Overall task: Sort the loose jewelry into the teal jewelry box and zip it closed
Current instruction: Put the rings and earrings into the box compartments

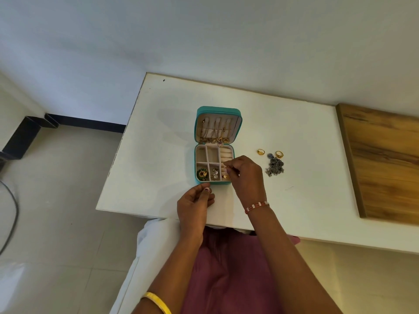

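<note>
Room: white walls, pale tiled floor (56,223) with a dark skirting strip; a wood-grain panel (383,162) lies along the right edge of the surface.
Surface: a white surface (158,137), seen from above, with its near edge at the person's lap.
Teal jewelry box (217,145): near the middle of the surface, unzipped, lid tilted back toward the far edge; chains and gold pieces hang inside the lid.
Box tray: cream dividers; a green-and-gold piece (202,174) in the near-left compartment, a pale stone piece (215,172) in the next.
Left hand (194,206): at the near edge of the surface, just by the box's near-left corner, its grip loosely curled; whether it touches the box or holds anything cannot be told.
Right hand (246,175): over the tray's right side, its grip pinching a small gold piece (227,167) at the fingertips.
Loose jewelry: two gold rings (260,152) (279,154) and a dark silver cluster (275,165), right of the box, apart from it.
</note>
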Available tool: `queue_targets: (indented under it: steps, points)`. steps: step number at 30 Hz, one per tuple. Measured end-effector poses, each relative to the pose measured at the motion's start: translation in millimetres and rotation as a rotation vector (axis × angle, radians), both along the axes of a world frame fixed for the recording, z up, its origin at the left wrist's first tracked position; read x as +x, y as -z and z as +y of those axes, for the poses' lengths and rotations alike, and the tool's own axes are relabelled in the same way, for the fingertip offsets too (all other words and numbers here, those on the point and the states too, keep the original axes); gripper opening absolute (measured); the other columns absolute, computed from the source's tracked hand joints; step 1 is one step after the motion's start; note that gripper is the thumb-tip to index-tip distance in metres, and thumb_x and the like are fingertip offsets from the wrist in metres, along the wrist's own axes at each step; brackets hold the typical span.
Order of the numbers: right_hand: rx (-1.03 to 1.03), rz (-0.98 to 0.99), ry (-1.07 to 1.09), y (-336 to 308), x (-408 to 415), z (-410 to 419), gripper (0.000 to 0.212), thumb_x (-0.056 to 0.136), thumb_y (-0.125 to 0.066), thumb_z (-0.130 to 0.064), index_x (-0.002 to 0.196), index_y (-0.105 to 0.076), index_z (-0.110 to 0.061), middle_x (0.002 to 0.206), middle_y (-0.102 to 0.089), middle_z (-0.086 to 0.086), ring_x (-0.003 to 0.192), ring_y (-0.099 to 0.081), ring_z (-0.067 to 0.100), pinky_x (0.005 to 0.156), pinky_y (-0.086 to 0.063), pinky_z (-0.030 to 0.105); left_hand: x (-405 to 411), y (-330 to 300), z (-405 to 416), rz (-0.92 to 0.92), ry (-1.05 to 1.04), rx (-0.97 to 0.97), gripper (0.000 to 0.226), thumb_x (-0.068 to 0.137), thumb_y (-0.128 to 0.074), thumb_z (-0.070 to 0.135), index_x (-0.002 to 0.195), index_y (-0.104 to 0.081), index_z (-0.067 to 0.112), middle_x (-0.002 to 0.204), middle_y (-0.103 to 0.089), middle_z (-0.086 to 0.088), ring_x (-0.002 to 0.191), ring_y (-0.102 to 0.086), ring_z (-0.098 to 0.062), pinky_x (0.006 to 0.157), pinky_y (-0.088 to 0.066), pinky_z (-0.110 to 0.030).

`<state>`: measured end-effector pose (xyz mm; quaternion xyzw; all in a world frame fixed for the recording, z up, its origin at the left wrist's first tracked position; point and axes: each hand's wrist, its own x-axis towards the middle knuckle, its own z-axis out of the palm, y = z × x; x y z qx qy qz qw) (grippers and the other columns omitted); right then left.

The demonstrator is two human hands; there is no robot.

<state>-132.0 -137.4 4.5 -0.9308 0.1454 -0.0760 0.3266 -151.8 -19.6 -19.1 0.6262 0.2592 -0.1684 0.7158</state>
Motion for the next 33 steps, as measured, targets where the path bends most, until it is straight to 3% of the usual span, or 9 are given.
queue_targets:
  steps: [6, 13, 18, 29, 33]
  points:
    - [-0.098, 0.003, -0.036, 9.2, -2.3, 4.4, 0.016, 0.082, -0.060, 0.000, 0.096, -0.068, 0.002, 0.092, -0.067, 0.019, 0.089, -0.060, 0.031, 0.077, -0.042, 0.027, 0.6, 0.5, -0.5, -0.008, -0.001, -0.004, 0.020, 0.087, -0.058, 0.005, 0.105, -0.065, 0.007, 0.082, -0.067, -0.003, 0.073, -0.066, -0.016, 0.075, -0.057, -0.026]
    - [-0.227, -0.105, 0.003, 11.8, -10.9, -0.6, 0.011, 0.067, -0.073, -0.002, 0.078, -0.071, -0.005, 0.069, -0.070, 0.010, 0.071, -0.059, 0.032, 0.061, -0.048, 0.035, 0.7, 0.4, -0.1, -0.012, 0.005, -0.006, 0.021, 0.087, -0.058, 0.006, 0.107, -0.064, 0.006, 0.082, -0.067, -0.002, 0.074, -0.065, -0.015, 0.068, -0.056, -0.018]
    - [-0.275, -0.108, 0.073, 13.9, -12.3, -2.4, 0.015, 0.062, -0.079, -0.004, 0.075, -0.073, -0.009, 0.080, -0.066, 0.012, 0.074, -0.058, 0.034, 0.064, -0.046, 0.036, 0.3, 0.0, 0.1, -0.014, 0.014, 0.008, 0.022, 0.087, -0.058, 0.007, 0.108, -0.064, 0.006, 0.086, -0.067, -0.004, 0.075, -0.066, -0.014, 0.068, -0.056, -0.017]
    - [-0.195, -0.029, 0.084, 19.9, -9.2, -5.6, 0.013, 0.075, -0.073, -0.011, 0.088, -0.075, -0.012, 0.090, -0.063, 0.013, 0.084, -0.054, 0.032, 0.070, -0.035, 0.033, 0.0, -0.1, 0.2, -0.003, 0.000, -0.010, 0.019, 0.086, -0.058, 0.005, 0.104, -0.065, 0.006, 0.081, -0.067, -0.001, 0.073, -0.066, -0.015, 0.069, -0.056, -0.019]
    - [0.001, -0.065, 0.191, 21.7, -20.2, -3.9, 0.020, 0.082, -0.064, -0.007, 0.100, -0.071, -0.013, 0.092, -0.061, 0.011, 0.088, -0.053, 0.023, 0.074, -0.034, 0.023, 0.0, -0.9, -0.4, -0.006, 0.009, 0.002, 0.018, 0.086, -0.059, 0.006, 0.103, -0.065, 0.009, 0.080, -0.067, 0.000, 0.073, -0.066, -0.014, 0.071, -0.056, -0.020]
